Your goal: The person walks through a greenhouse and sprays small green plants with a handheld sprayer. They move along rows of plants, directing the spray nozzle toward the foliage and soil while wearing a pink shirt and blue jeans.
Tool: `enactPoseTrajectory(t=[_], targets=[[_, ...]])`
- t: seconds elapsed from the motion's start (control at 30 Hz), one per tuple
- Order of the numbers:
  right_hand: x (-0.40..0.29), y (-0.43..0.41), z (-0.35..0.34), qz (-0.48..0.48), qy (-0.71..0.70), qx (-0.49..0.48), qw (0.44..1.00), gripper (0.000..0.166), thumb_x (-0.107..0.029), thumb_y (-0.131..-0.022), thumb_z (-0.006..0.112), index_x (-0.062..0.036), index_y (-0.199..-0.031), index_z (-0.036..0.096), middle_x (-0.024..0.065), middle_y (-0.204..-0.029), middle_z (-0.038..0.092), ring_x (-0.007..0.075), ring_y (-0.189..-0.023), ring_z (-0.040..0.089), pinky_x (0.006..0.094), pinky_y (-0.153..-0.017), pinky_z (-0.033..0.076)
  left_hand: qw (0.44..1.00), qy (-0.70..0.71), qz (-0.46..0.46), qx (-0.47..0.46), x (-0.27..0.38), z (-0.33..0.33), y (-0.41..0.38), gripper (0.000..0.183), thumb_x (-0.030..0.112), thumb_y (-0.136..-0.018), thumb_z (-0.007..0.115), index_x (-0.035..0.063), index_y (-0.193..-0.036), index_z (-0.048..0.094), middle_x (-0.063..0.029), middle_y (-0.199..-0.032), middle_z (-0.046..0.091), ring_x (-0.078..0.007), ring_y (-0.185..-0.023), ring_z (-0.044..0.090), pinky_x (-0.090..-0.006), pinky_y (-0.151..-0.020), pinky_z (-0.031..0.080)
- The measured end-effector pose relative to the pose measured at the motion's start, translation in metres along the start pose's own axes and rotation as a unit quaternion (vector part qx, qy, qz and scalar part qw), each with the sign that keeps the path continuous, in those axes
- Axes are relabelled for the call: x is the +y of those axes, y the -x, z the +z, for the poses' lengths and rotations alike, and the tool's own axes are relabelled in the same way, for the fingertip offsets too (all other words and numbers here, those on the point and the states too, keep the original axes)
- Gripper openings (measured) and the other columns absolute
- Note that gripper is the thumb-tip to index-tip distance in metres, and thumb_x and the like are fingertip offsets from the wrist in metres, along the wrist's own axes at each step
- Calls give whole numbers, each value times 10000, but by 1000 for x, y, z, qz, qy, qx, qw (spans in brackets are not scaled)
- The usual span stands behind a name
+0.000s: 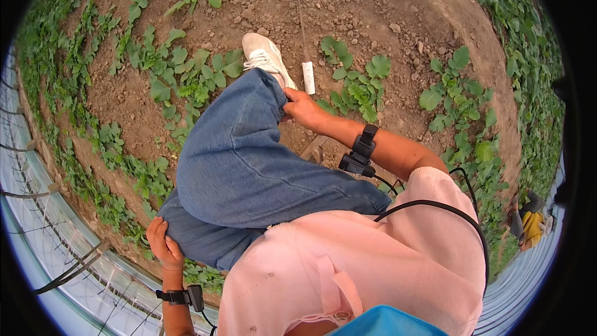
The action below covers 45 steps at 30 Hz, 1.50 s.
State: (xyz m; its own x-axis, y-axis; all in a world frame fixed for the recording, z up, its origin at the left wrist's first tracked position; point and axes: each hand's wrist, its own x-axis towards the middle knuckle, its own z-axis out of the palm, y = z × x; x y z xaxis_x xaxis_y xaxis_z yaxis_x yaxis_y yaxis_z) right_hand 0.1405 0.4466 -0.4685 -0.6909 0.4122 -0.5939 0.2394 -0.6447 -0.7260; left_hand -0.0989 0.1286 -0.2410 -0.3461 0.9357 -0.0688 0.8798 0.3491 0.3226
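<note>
My right hand pinches the hem of a blue denim trouser leg just above the white lace-up shoe. My left hand rests against the denim at the other knee, its fingers bent; whether it grips the cloth cannot be told. On the soil beside the shoe lies a thin-handled hand hoe, with a white grip near my right hand and its head pointing away. Both wrists carry black strapped devices with cables.
Leafy green plants grow in rows on cloddy brown soil on both sides of me. A wooden piece lies under the bent leg. Clear greenhouse sheeting stands at the left. Another person is at the far right edge.
</note>
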Motion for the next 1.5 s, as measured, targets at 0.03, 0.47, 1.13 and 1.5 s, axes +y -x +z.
enactPoseTrajectory(t=[0.03,0.47,1.13,1.5], targets=[[-1,-5,-1,48,-47,27,997,269,-73,-801,474,8,-1057,473,126,-881,596,220,-724,612,319,-655,518,1000,-1,-2,0,1,0,0,286,110,-839,391,-50,-1003,562,-214,-1099,549,-380,-1027,520,-453,-915,396],[77,-85,-13,10,247,242,938,211,-165,-775,610,-6,-912,590,240,-915,623,395,-891,598,445,-764,469,1000,-3,1,-17,-2,-1,-2,292,127,-864,388,-43,-1035,554,-210,-1123,541,-370,-1045,507,-449,-927,384],[70,-79,-20,85,-106,247,959,127,-1,-787,489,-56,-693,554,51,-583,555,160,-481,537,298,-417,433,1000,2,-11,-18,-1,-1,-1,291,147,-868,387,-43,-1017,551,-210,-1124,533,-375,-1050,499,-458,-936,370],[72,-69,-16,108,-267,239,927,74,-49,-817,549,-86,-754,533,7,-641,530,108,-532,493,223,-461,413,1000,4,-5,-11,2,-2,-4,276,113,-839,399,-43,-1008,552,-213,-1095,544,-381,-1028,513,-452,-913,392]])
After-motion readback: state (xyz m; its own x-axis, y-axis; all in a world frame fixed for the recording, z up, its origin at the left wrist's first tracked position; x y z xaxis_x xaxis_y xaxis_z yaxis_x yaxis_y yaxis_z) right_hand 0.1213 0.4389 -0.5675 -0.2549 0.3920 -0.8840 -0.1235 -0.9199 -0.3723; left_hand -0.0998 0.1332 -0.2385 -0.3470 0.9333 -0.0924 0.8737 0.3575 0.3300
